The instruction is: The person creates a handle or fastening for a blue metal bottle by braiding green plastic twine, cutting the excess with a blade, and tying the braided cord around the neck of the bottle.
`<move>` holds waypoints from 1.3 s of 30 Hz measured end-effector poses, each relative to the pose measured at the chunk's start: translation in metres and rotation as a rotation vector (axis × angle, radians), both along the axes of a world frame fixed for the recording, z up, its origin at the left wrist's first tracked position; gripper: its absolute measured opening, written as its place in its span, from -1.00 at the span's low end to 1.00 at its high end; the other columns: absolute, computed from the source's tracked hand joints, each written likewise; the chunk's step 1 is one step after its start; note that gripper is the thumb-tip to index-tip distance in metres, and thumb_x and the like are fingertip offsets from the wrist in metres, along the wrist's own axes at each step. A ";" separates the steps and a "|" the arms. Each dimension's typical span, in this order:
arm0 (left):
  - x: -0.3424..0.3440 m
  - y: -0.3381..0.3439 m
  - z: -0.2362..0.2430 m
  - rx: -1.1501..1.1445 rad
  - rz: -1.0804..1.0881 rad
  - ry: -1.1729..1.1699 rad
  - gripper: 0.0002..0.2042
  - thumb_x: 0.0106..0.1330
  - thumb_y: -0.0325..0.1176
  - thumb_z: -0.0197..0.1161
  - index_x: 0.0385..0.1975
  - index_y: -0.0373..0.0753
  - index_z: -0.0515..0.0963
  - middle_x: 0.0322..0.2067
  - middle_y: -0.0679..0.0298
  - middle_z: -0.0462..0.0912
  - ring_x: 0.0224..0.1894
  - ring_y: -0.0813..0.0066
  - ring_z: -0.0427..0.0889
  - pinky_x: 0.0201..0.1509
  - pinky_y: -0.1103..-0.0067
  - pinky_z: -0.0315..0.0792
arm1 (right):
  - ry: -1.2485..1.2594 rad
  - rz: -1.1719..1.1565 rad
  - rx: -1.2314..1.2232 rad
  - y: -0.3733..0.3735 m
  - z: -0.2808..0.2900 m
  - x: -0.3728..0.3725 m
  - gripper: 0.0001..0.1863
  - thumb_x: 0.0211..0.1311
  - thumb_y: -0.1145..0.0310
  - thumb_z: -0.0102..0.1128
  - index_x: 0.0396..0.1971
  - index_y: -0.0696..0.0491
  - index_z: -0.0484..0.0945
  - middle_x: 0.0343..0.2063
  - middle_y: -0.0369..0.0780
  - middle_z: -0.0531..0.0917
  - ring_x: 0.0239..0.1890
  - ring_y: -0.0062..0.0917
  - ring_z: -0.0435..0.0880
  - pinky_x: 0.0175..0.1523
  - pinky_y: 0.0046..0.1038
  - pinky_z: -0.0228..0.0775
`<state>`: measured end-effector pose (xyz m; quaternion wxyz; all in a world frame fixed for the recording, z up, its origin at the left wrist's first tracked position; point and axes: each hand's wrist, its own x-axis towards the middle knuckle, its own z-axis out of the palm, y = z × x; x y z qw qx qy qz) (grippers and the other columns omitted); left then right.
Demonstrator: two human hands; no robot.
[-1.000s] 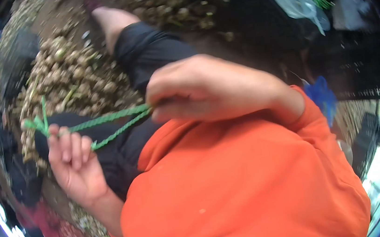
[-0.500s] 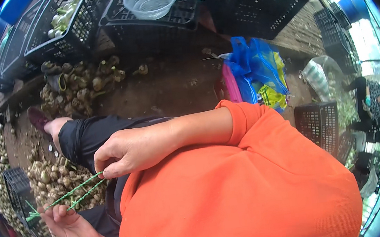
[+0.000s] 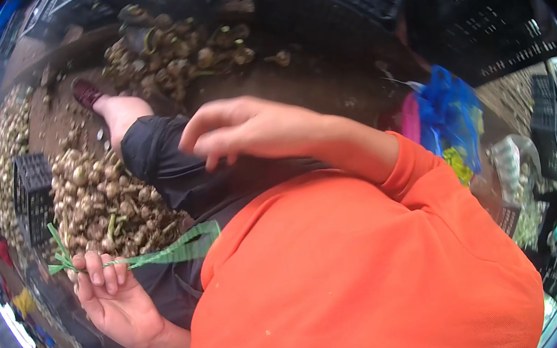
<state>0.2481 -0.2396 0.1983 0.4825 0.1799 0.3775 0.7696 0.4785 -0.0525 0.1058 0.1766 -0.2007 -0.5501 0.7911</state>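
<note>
Head view: left hand [image 3: 120,307] is pinching green string [image 3: 138,261], right hand [image 3: 239,134] is hanging loose. A bulb pile [image 3: 107,207] is sitting on brown floor [image 3: 323,79], a crate [image 3: 32,185] beside it.

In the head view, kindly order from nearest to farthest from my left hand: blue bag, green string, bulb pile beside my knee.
1. Green string: held in the left hand.
2. Bulb pile: just beyond it.
3. Blue bag: far right side.

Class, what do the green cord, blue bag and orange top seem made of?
Green cord: probably plastic, from its stiff-looking loose ends; finish blurred.
Blue bag: likely thin, slightly shiny plastic, given its crumpled creases.
Orange top: matt cloth, from its soft folds; fibre unclear.
</note>
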 end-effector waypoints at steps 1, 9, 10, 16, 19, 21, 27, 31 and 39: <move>-0.006 -0.006 0.000 -0.028 0.026 0.005 -0.88 0.43 -0.49 -0.09 -0.11 -0.32 0.29 -0.44 0.32 0.22 -0.49 0.62 0.18 -0.32 0.59 0.19 | -0.019 -0.082 0.025 0.010 -0.010 -0.003 -0.67 0.30 0.26 0.10 -0.03 0.12 0.52 -0.14 -0.29 0.60 -0.21 -0.62 0.59 -0.08 -0.54 0.41; -0.042 -0.044 -0.020 -0.215 0.338 -0.005 -0.83 0.46 -0.34 -0.12 -0.14 -0.31 0.32 -0.46 0.34 0.22 -0.53 0.64 0.16 -0.42 0.64 0.17 | -0.534 -0.159 0.309 0.077 -0.177 -0.060 -0.73 0.23 0.26 0.13 -0.19 0.12 0.57 -0.29 -0.24 0.64 -0.22 -0.52 0.62 -0.10 -0.44 0.43; -0.047 -0.046 -0.026 -0.244 0.373 -0.013 -0.84 0.48 -0.32 -0.11 -0.16 -0.29 0.32 -0.46 0.34 0.24 -0.55 0.65 0.17 -0.46 0.66 0.17 | -0.631 -0.117 0.522 0.082 -0.188 -0.075 -0.73 0.20 0.27 0.14 -0.22 0.13 0.57 -0.31 -0.20 0.65 -0.22 -0.43 0.63 -0.09 -0.38 0.44; -0.070 -0.046 -0.052 -0.330 0.449 -0.061 -0.83 0.48 -0.31 -0.04 -0.14 -0.28 0.36 -0.42 0.35 0.30 -0.58 0.70 0.19 -0.53 0.70 0.17 | -0.727 0.135 0.838 0.088 -0.286 -0.185 -0.71 0.13 0.27 0.10 -0.22 0.13 0.55 -0.24 -0.04 0.63 -0.14 -0.18 0.61 -0.03 -0.24 0.43; -0.085 -0.027 -0.074 -0.399 0.466 -0.055 -0.82 0.44 -0.32 0.02 -0.13 -0.30 0.40 -0.40 0.33 0.35 -0.58 0.73 0.20 -0.54 0.75 0.18 | -0.837 0.128 0.802 0.109 -0.385 -0.202 -0.66 0.24 0.19 0.03 -0.14 0.14 0.49 -0.19 0.03 0.62 -0.07 -0.09 0.58 0.00 -0.21 0.40; -0.090 -0.030 -0.080 -0.492 0.559 0.020 -0.83 0.45 -0.37 -0.01 -0.09 -0.32 0.38 -0.42 0.37 0.35 -0.62 0.74 0.22 -0.56 0.76 0.20 | -0.896 0.192 0.825 0.101 -0.389 -0.232 -0.64 0.25 0.17 0.03 -0.14 0.15 0.48 -0.18 0.03 0.61 -0.06 -0.09 0.58 0.00 -0.21 0.40; -0.098 -0.030 -0.092 -0.594 0.532 0.062 -0.80 0.49 -0.33 -0.03 -0.08 -0.32 0.42 -0.40 0.33 0.41 -0.59 0.74 0.29 -0.53 0.77 0.22 | -0.996 0.181 0.811 0.088 -0.388 -0.223 -0.60 0.26 0.11 0.04 -0.13 0.15 0.48 -0.16 0.05 0.61 -0.05 -0.07 0.58 0.00 -0.22 0.39; -0.098 -0.032 -0.089 -0.550 0.536 0.028 -0.77 0.46 -0.39 -0.05 -0.03 -0.36 0.44 -0.37 0.30 0.46 -0.49 0.68 0.32 -0.45 0.76 0.21 | -0.940 0.061 0.764 0.098 -0.360 -0.198 -0.57 0.27 0.08 0.04 -0.12 0.15 0.48 -0.15 0.07 0.60 -0.05 -0.07 0.58 0.00 -0.23 0.39; -0.083 -0.044 -0.083 -0.466 0.456 0.226 -0.76 0.44 -0.37 0.03 -0.02 -0.34 0.49 -0.32 0.29 0.54 -0.50 0.72 0.39 -0.48 0.77 0.25 | -0.658 -0.363 0.469 0.103 -0.202 -0.124 -0.45 0.24 -0.04 0.20 -0.04 0.15 0.43 -0.37 -0.24 0.59 -0.31 -0.55 0.55 -0.17 -0.48 0.41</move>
